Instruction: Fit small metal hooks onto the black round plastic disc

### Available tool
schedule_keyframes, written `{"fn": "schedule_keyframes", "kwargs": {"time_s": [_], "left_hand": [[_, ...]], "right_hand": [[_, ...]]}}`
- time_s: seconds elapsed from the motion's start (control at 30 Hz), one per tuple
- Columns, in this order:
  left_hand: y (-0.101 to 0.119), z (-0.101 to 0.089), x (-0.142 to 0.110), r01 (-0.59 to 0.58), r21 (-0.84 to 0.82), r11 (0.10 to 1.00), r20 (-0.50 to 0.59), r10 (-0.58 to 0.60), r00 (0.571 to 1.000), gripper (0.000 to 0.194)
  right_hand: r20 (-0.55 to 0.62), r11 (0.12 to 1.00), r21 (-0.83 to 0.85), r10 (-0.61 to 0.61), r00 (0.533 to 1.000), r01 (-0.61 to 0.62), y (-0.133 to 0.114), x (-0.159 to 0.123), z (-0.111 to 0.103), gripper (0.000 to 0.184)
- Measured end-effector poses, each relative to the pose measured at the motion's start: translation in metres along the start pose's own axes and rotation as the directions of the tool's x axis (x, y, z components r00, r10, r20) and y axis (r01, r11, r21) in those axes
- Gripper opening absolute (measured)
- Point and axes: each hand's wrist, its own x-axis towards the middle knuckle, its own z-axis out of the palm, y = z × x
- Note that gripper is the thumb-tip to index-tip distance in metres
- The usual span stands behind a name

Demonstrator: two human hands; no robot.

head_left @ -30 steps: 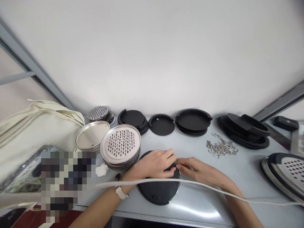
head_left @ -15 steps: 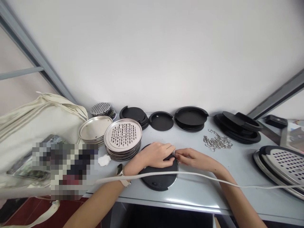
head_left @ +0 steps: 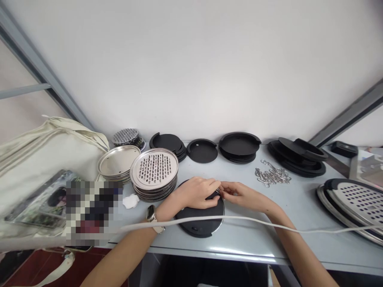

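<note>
A round black plate point(head_left: 201, 223) with a shiny metal rim showing at its right lies near the table's front edge. My left hand point(head_left: 197, 193) rests over its upper part, fingers curled at the right edge and holding it down. Close against it, my right hand point(head_left: 241, 196) pinches a small shiny wire hook point(head_left: 218, 192) at the plate's upper right edge. The fingertips of both hands nearly meet there, and much of the hook is hidden. A heap of similar silver wire hooks point(head_left: 271, 175) lies to the right.
Left stand stacks of metal grater discs point(head_left: 154, 169) and plain metal discs point(head_left: 119, 160). Black holders point(head_left: 240, 145) line the wall. Large oval graters point(head_left: 359, 203) lie at right. A white cord point(head_left: 257, 221) crosses in front of my arms; a cloth bag point(head_left: 44, 155) is at left.
My right hand has shifted slightly up and toward the left hand, its fingers closer to the plate's edge. The left hand keeps its hold on the plate. The view has tilted slightly.
</note>
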Motion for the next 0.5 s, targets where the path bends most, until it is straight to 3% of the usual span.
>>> {"fn": "schedule_keyframes", "kwargs": {"time_s": [0.5], "left_hand": [[0.0009,-0.0028,0.0006,0.018,0.003,1.000,0.027,-0.018,0.999,0.016]], "right_hand": [[0.000,1.000,-0.011,0.025,1.000,-0.025,-0.0023,-0.0002,0.0010,0.026]]}}
